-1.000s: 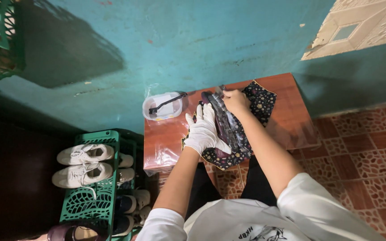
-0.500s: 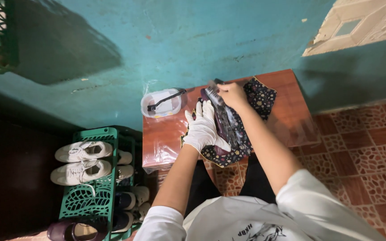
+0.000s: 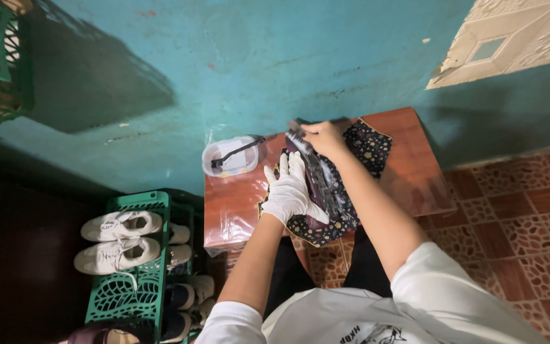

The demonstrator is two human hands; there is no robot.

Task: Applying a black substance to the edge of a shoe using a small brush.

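A long dark flat object [image 3: 316,185] lies on a black floral cloth [image 3: 370,143] spread over a small reddish-brown wooden table [image 3: 415,178]. My left hand [image 3: 289,193], in a white glove, presses flat on the object's near end with fingers spread. My bare right hand [image 3: 323,135] is closed around the object's far end near the wall. What the object is stays unclear.
A clear plastic tub [image 3: 230,156] with a dark tool inside sits at the table's left corner. A green plastic shoe rack [image 3: 128,299] holding white sneakers [image 3: 119,239] stands left of the table. A teal wall [image 3: 256,64] lies beyond; patterned red tiles [image 3: 517,210] cover the floor at right.
My right hand has slid a little further along the dark object toward the wall. The gloved left hand stays pressed in place.
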